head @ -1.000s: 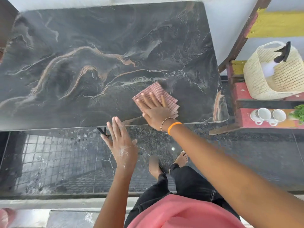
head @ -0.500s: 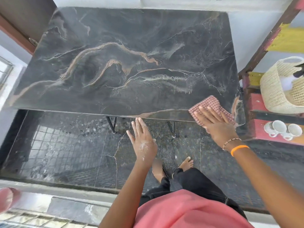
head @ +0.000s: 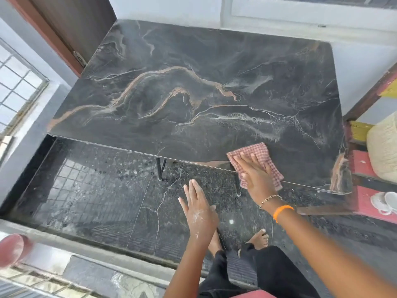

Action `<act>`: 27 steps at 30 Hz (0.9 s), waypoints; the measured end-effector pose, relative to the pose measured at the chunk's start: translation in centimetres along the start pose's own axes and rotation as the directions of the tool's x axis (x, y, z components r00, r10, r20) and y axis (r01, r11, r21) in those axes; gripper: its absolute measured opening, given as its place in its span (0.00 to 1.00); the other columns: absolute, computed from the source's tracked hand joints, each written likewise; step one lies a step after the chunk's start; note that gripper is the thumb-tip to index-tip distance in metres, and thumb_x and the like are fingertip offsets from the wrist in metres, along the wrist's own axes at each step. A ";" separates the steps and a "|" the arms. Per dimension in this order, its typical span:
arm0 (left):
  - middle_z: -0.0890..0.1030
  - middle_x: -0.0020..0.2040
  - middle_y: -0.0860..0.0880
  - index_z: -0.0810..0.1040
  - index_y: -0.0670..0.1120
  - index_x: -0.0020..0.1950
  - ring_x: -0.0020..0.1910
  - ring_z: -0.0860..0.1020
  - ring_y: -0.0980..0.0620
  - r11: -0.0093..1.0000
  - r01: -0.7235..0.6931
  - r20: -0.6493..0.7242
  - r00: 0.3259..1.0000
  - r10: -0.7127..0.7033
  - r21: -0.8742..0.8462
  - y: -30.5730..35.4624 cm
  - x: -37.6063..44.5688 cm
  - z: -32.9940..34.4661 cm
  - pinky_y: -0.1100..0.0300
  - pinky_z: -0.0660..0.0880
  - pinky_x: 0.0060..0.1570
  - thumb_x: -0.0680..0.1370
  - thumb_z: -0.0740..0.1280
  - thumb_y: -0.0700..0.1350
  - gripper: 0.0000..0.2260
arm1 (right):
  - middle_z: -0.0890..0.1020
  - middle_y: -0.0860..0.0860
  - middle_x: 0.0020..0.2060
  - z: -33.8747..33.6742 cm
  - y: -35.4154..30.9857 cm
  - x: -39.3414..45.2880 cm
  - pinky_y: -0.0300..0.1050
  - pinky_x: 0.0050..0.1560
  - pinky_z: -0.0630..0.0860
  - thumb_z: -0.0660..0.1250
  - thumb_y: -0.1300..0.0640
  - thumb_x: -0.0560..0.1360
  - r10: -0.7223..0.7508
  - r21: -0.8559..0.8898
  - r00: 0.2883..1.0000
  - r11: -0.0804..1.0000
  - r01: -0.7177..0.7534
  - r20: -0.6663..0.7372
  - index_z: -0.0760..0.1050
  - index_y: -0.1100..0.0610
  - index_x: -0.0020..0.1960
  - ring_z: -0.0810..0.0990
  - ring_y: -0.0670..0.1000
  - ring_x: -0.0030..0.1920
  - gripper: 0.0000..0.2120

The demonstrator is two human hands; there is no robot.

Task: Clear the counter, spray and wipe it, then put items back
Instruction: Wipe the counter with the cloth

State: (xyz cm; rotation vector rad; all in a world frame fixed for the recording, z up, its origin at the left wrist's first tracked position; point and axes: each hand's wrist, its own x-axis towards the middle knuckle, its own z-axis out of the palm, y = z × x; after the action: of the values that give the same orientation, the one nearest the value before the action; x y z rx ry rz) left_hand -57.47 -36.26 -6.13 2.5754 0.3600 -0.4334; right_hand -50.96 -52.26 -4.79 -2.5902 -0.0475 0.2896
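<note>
The black marble counter (head: 193, 100) with orange and white veins fills the middle of the head view, with nothing on it but the cloth. A red-and-white checked cloth (head: 261, 152) lies at its near edge, right of centre, partly hanging over. My right hand (head: 255, 175) presses flat on the cloth with the fingers spread. My left hand (head: 198, 208) hovers below the counter's near edge, flat, fingers together, holding nothing, with white smudges on its back.
At the right stands a red and yellow shelf (head: 365, 203) holding a cream woven basket (head: 384, 151) and white cups (head: 385, 203). A brown door (head: 71, 29) is at the far left. The glossy dark floor (head: 96, 190) and my bare feet lie below the counter.
My right hand slid the cloth right along the near edge, then back left a little. The left hand stayed hovering below the edge. The head has shifted, showing more of the counter.
</note>
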 end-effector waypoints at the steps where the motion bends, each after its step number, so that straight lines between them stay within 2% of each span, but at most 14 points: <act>1: 0.43 0.78 0.45 0.39 0.40 0.75 0.76 0.39 0.45 1.000 0.019 0.007 1.000 -0.019 -0.005 -0.5 -0.2 -0.1 0.45 0.38 0.73 0.78 0.61 0.43 0.35 | 0.56 0.44 0.75 1.0 -2.0 1.5 0.54 0.73 0.42 0.53 0.62 0.80 0.000 0.035 1.000 0.999 -0.001 0.000 0.57 0.46 0.74 0.48 0.48 0.76 0.25; 4: 0.42 0.78 0.47 0.39 0.40 0.75 0.77 0.39 0.46 0.997 0.070 0.028 0.997 -0.069 -0.020 -2.1 -1.0 -0.2 0.45 0.40 0.73 0.79 0.59 0.44 0.34 | 0.55 0.44 0.76 3.3 -7.0 5.1 0.54 0.73 0.40 0.52 0.62 0.80 -0.025 0.099 0.999 0.995 0.021 0.041 0.58 0.46 0.73 0.47 0.48 0.77 0.24; 7: 0.43 0.78 0.47 0.40 0.40 0.75 0.77 0.40 0.45 0.990 0.138 0.055 0.989 -0.136 -0.032 -2.9 -2.0 -0.4 0.44 0.42 0.73 0.79 0.59 0.47 0.34 | 0.58 0.45 0.75 4.1 -9.5 6.2 0.54 0.73 0.39 0.53 0.66 0.79 -0.186 0.076 0.974 0.981 0.177 0.130 0.59 0.46 0.73 0.49 0.49 0.76 0.27; 11: 0.43 0.78 0.46 0.39 0.39 0.75 0.77 0.41 0.45 0.984 0.176 0.066 0.982 -0.175 -0.013 -2.0 -2.6 -0.3 0.44 0.42 0.73 0.80 0.59 0.48 0.34 | 0.55 0.45 0.76 3.7 -8.0 5.3 0.57 0.73 0.41 0.53 0.75 0.73 -0.410 -0.100 0.864 0.886 0.454 0.291 0.54 0.45 0.74 0.49 0.50 0.76 0.37; 13: 0.43 0.78 0.46 0.40 0.39 0.75 0.77 0.40 0.45 0.987 0.157 0.060 0.986 -0.155 -0.026 -0.8 -2.7 -0.1 0.44 0.41 0.73 0.80 0.59 0.45 0.34 | 0.52 0.44 0.76 3.1 -5.9 4.7 0.56 0.74 0.42 0.52 0.78 0.70 -0.464 -0.187 0.831 0.827 0.530 0.306 0.49 0.45 0.75 0.47 0.49 0.76 0.42; 15: 0.44 0.78 0.45 0.41 0.39 0.75 0.77 0.40 0.45 0.994 0.110 0.046 0.993 -0.109 -0.028 0.8 -2.8 0.1 0.45 0.41 0.73 0.79 0.60 0.43 0.34 | 0.48 0.44 0.76 2.3 -3.4 3.9 0.53 0.74 0.42 0.50 0.77 0.70 -0.466 -0.243 0.838 0.810 0.533 0.283 0.42 0.46 0.75 0.46 0.49 0.77 0.43; 17: 0.43 0.78 0.45 0.41 0.39 0.75 0.76 0.39 0.45 0.999 0.045 0.040 0.998 -0.044 -0.018 2.7 -2.9 0.5 0.46 0.40 0.73 0.79 0.61 0.43 0.34 | 0.42 0.42 0.74 1.6 -0.8 3.0 0.52 0.74 0.43 0.44 0.74 0.70 -0.450 -0.287 0.858 0.812 0.508 0.247 0.37 0.46 0.74 0.44 0.48 0.77 0.40; 20: 0.43 0.78 0.45 0.39 0.40 0.75 0.76 0.39 0.45 0.999 -0.051 0.051 0.997 0.051 0.004 5.4 -2.9 1.5 0.46 0.39 0.73 0.79 0.60 0.42 0.35 | 0.39 0.42 0.74 0.6 3.0 1.2 0.52 0.75 0.45 0.33 0.67 0.67 -0.402 -0.350 0.880 0.810 0.471 0.252 0.35 0.48 0.73 0.45 0.49 0.76 0.36; 22: 0.43 0.78 0.44 0.39 0.40 0.75 0.76 0.39 0.45 0.993 -0.117 0.068 0.991 0.115 0.021 7.3 -3.0 2.3 0.46 0.39 0.74 0.79 0.61 0.41 0.35 | 0.46 0.44 0.76 -0.7 5.3 -0.1 0.53 0.74 0.47 0.35 0.67 0.67 -0.396 -0.404 0.891 0.794 0.454 0.221 0.40 0.49 0.75 0.48 0.51 0.76 0.36; 23: 0.43 0.78 0.44 0.39 0.40 0.75 0.76 0.38 0.45 0.988 -0.149 0.074 0.986 0.146 0.029 8.3 -3.1 2.8 0.46 0.39 0.74 0.79 0.61 0.41 0.35 | 0.52 0.45 0.76 -1.5 6.3 -0.7 0.54 0.74 0.51 0.38 0.68 0.68 -0.405 -0.441 0.895 0.779 0.446 0.190 0.46 0.49 0.75 0.52 0.51 0.76 0.37; 25: 0.41 0.78 0.44 0.39 0.40 0.76 0.76 0.36 0.44 0.977 -0.210 0.066 0.976 0.207 0.043 10.1 -3.5 3.8 0.46 0.39 0.74 0.78 0.61 0.42 0.36 | 0.67 0.47 0.71 -3.5 8.3 -2.1 0.54 0.67 0.67 0.44 0.69 0.67 -0.433 -0.516 0.897 0.751 0.412 0.087 0.63 0.52 0.72 0.68 0.51 0.70 0.35; 27: 0.38 0.77 0.44 0.39 0.40 0.76 0.75 0.34 0.43 0.962 -0.267 0.045 0.963 0.265 0.051 12.0 -3.8 4.6 0.45 0.38 0.74 0.78 0.61 0.42 0.36 | 0.75 0.47 0.65 -5.2 10.6 -3.5 0.53 0.59 0.74 0.50 0.69 0.65 -0.424 -0.551 0.904 0.742 0.382 0.056 0.72 0.52 0.67 0.75 0.50 0.64 0.33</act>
State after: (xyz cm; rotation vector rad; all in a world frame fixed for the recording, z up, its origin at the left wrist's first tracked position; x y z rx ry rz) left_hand -58.11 -49.33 -3.38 2.6177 -0.0144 -0.3979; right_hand -53.50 -64.32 -5.21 -3.0552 -0.7712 0.0091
